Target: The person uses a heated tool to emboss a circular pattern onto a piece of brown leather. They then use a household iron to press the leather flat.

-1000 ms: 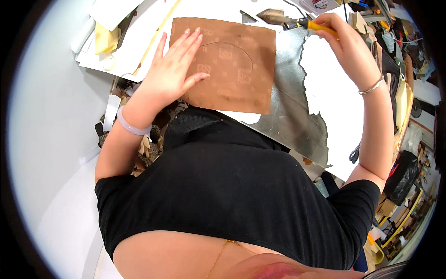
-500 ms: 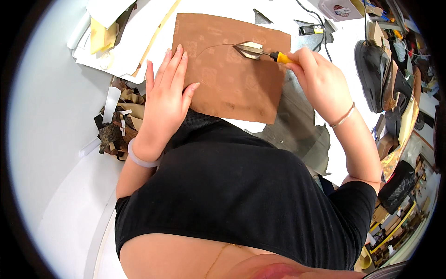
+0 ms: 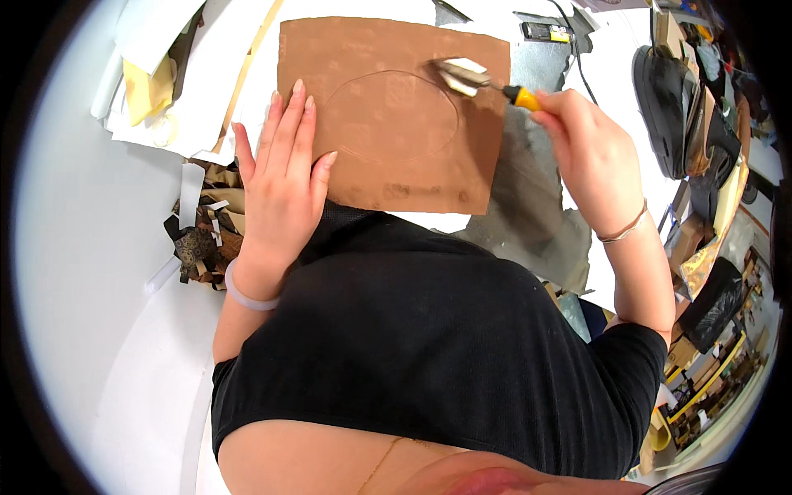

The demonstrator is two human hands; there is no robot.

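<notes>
A brown leather-like sheet (image 3: 371, 177) with faint square marks lies in front of me, and a thin rounded line runs across it. Flat on its left edge rests my left hand (image 3: 285, 169), fingers stretched and apart. My right hand (image 3: 598, 153) is closed around the yellow-and-black handle of a hand tool (image 3: 521, 97). The tool has a metal shank and a flat head, part white and part dark metal, blurred by motion. Its head is over the sheet's upper right, beside the line; I cannot tell whether it touches.
Grey sheet material (image 3: 540, 177) lies under the brown sheet's right side. White paper and a yellow piece (image 3: 148, 91) are at the far left, above a heap of scraps (image 3: 202, 235). A black-and-yellow cutter (image 3: 546, 33), a cable and dark shoes (image 3: 660, 111) lie at the right.
My right hand and the tool have moved right and slightly up. More of the rounded line on the sheet now shows. My left hand stays flat on the sheet while the view has shifted.
</notes>
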